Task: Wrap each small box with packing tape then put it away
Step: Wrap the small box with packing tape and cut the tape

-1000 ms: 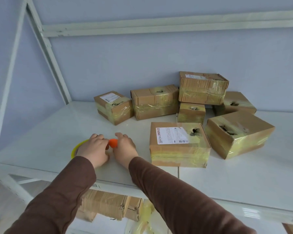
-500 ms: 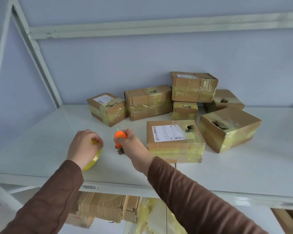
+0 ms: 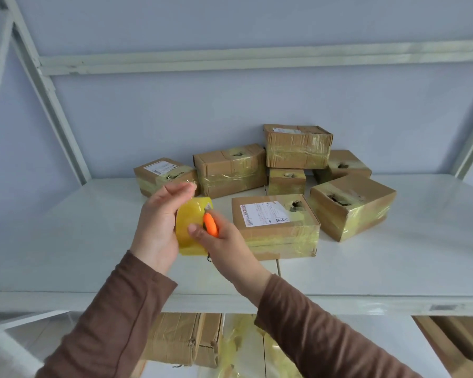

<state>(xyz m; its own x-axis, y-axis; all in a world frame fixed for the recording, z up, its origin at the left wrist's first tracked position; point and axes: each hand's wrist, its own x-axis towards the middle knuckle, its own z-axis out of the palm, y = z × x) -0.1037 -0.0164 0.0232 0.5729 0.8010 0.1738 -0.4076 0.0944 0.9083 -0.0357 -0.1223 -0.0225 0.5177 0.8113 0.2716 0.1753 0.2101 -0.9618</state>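
Both hands have met: left hand (image 3: 156, 227) grips tape roll (image 3: 190, 227), right hand (image 3: 224, 246) fingers pinch orange cutter (image 3: 210, 225)

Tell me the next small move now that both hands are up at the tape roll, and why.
Probably work the cutter's tip under the tape's loose end to free it. The left hand holds the yellow tape roll above the shelf, the right hand presses the small orange cutter against its face, and no strip is pulled out yet.
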